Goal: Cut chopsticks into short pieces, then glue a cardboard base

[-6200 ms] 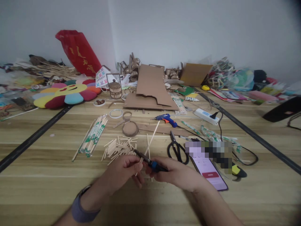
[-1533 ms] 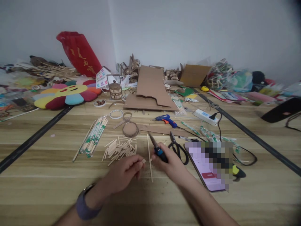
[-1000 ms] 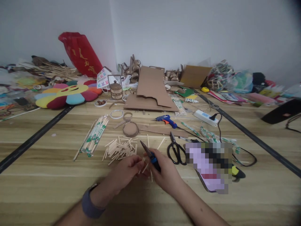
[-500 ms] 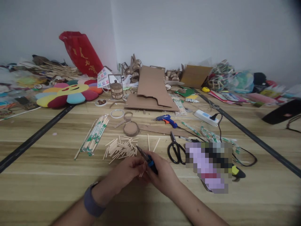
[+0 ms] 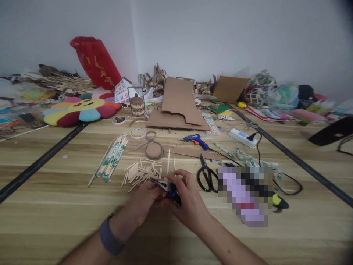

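Observation:
My right hand is closed around long-nose pliers with dark blue handles, their jaws pointing left. My left hand is pinched near the jaws. A thin wooden stick rises between the hands behind the pliers, its lower end hidden by the fingers; the left fingertips seem to hold it. Just beyond the hands lies a pile of short cut sticks. Behind the pile sits a round cardboard disc edged with small sticks.
Black scissors lie to the right, with a blue glue gun farther back. Bagged chopsticks lie at left. Cardboard sheets, a small lidded stick bucket and a white power strip stand farther off.
The pliers have swung to point farther left, their jaws now more apart. My right fingers have lifted and loosened. A longer stick now shows upright between the hands.

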The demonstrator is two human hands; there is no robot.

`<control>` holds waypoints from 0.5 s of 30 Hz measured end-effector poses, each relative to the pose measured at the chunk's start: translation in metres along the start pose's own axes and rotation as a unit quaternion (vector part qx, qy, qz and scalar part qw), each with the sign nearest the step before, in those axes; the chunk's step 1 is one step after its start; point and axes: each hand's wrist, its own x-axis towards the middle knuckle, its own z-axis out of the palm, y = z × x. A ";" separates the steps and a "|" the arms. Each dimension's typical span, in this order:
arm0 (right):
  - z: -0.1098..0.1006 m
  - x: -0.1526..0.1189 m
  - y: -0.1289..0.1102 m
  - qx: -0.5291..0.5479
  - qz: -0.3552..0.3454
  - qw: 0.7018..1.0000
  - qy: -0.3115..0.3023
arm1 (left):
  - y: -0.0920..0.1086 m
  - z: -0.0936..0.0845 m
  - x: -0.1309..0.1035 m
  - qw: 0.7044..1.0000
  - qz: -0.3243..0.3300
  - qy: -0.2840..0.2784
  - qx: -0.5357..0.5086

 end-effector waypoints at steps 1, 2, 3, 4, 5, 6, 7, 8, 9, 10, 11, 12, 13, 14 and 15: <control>0.001 0.000 0.000 -0.007 0.000 1.000 0.004 | -0.002 0.000 0.000 1.000 0.005 -0.003 -0.001; 0.001 0.000 0.001 -0.011 0.000 1.000 0.008 | -0.004 0.000 0.001 1.000 0.010 -0.010 -0.001; 0.001 0.000 0.001 -0.014 0.000 1.000 0.010 | -0.005 0.000 0.001 1.000 0.015 -0.017 -0.002; 0.001 0.001 0.002 -0.015 0.000 1.000 0.012 | -0.007 0.000 0.001 1.000 0.019 -0.023 -0.004; 0.001 0.001 0.003 -0.015 -0.001 1.000 0.013 | -0.008 0.000 0.001 0.999 0.024 -0.026 -0.005; 0.002 0.001 0.003 -0.015 -0.002 1.000 0.013 | -0.010 0.001 0.001 0.999 0.029 -0.025 -0.006; 0.002 0.001 0.003 -0.013 -0.003 1.000 0.013 | -0.010 0.001 0.001 0.999 0.035 -0.022 -0.006; 0.002 0.001 0.003 -0.011 -0.001 1.000 0.012 | -0.010 0.002 0.000 0.999 0.042 -0.017 -0.005; 0.002 0.002 0.003 -0.006 0.001 1.000 0.011 | -0.010 0.002 -0.001 0.999 0.047 -0.013 -0.002; 0.001 0.002 0.002 0.001 0.006 1.000 0.008 | -0.008 0.003 -0.002 0.999 0.050 -0.010 0.001; -0.001 0.003 0.000 0.011 0.014 1.000 0.005 | -0.005 0.003 -0.002 0.999 0.050 -0.009 0.006; -0.003 0.004 -0.001 0.023 0.023 0.999 0.001 | -0.001 0.002 -0.003 0.999 0.049 -0.009 0.013; -0.007 0.006 -0.002 0.037 0.033 0.999 -0.003 | 0.003 0.001 -0.004 0.999 0.045 -0.008 0.024; -0.011 0.008 -0.003 0.053 0.044 0.998 -0.008 | 0.008 -0.001 -0.005 0.998 0.044 -0.004 0.038; -0.016 0.010 -0.004 0.068 0.056 0.996 -0.016 | 0.013 -0.004 -0.006 0.997 0.044 0.004 0.058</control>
